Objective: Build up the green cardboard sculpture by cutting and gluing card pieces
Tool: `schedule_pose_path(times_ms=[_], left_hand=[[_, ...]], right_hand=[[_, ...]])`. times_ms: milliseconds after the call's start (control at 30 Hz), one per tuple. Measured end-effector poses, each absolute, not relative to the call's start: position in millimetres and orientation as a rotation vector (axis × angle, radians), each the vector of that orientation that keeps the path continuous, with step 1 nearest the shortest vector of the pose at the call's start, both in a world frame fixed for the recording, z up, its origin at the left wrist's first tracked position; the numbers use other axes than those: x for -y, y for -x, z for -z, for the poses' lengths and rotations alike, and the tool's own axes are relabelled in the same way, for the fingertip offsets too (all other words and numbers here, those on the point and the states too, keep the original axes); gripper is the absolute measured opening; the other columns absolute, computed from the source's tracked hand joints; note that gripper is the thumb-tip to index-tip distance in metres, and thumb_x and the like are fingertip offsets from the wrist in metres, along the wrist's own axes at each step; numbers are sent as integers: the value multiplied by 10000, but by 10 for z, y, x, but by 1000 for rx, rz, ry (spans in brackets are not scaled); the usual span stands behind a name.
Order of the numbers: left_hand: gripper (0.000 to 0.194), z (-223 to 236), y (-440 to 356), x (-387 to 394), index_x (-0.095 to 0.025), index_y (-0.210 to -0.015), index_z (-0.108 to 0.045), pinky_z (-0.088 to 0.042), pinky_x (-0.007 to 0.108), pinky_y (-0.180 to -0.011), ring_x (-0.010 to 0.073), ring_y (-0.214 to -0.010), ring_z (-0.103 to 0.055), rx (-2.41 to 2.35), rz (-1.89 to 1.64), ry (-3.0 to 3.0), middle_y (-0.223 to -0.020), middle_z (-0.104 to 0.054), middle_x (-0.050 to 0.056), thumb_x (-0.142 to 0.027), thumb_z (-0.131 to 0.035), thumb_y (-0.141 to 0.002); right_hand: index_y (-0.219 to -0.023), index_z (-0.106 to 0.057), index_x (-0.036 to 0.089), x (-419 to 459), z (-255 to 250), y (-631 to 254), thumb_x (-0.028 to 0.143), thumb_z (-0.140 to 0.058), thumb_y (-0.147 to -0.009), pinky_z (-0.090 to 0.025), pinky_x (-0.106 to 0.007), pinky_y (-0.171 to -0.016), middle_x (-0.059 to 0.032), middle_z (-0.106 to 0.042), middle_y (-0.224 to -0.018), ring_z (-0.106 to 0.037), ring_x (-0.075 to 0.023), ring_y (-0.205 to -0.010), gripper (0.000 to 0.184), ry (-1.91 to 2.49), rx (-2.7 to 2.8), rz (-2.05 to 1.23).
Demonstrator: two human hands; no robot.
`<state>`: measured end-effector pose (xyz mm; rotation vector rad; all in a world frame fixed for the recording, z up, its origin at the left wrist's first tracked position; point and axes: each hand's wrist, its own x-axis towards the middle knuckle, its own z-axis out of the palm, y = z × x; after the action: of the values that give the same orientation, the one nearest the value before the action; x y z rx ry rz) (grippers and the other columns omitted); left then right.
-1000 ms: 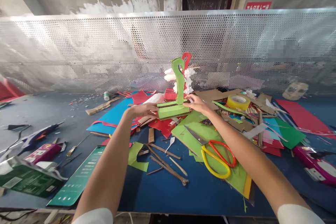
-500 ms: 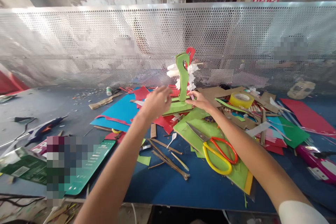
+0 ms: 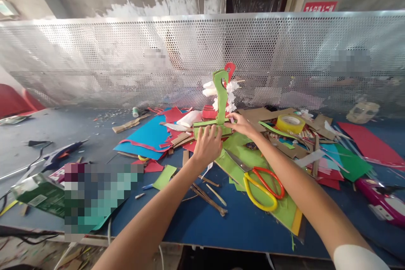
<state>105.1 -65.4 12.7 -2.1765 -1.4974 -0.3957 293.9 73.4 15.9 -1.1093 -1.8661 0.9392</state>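
Note:
A green cardboard stand (image 3: 222, 101) with a curved hook-shaped top stands upright on a box-like green base. My left hand (image 3: 208, 143) lies over the front of that base, its fingers bent against the cardboard. At the base's right end, my right hand (image 3: 241, 125) holds on with thumb and fingers; its fingertips are partly hidden. A similar red hooked piece (image 3: 230, 67) rises just behind, with white flower-like shapes (image 3: 233, 97) around it. Scissors (image 3: 260, 187) with yellow and orange handles lie on a green sheet (image 3: 289, 213) in front of my right hand.
Blue sheet (image 3: 145, 133) and red scraps lie left of the stand. Yellow tape (image 3: 290, 123) and cardboard pieces are at right. Twigs (image 3: 210, 200) lie in front. A glue gun (image 3: 60, 156) rests at far left, a purple device (image 3: 379, 198) at far right. A perforated metal screen (image 3: 126, 63) borders the back.
My left hand has moved right and down onto the front of the green base, from above its left side. My right hand stays at the base's right end.

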Motion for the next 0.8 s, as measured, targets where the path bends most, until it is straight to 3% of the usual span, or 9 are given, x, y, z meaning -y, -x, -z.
schedule_pose_path(times_ms=[133,333,533,800], left_hand=[[583,-106,-1088,677,-93,-1564,-490,-357,585,-1210,408,-1435,-466,1511,373,2166,-1533,-544,241,-355,-475,-1043],[631,-106,-1117,691,-195,-1637,-430,-376,607,-1193,400,-1412,-495,1539,360,2137,-1554,-550,215,-389,-495,-1040],[603,-97,-1116,679,-180,-1618,-468,-384,617,-1185,417,-1398,-498,1555,392,2168,-1565,-534,224,-389,-462,-1052],[611,-78,-1153,632,-196,-1632,-455,-378,664,-1167,439,-1384,-493,1587,425,2174,-1544,-546,233,-423,-430,-1065]], right_hand=[[-1210,-688,203,-745,-163,-2943,484,-873,-781,-572,-280,-626,-62,-697,-1119,-675,-142,-701,545,1127,1883,-923],[-1191,-684,203,-764,-139,-2938,485,-880,-780,-593,-271,-580,-74,-696,-1168,-681,-155,-749,536,1071,1876,-960],[-1201,-706,225,-694,-307,-3121,435,-862,-816,-627,-257,-610,-97,-699,-1258,-719,-177,-861,466,1032,1759,-1134],[-1440,-594,266,-565,-671,-3498,481,-914,-755,-616,-251,-665,-153,-599,-1533,-733,-221,-1009,786,810,1745,-1182]])
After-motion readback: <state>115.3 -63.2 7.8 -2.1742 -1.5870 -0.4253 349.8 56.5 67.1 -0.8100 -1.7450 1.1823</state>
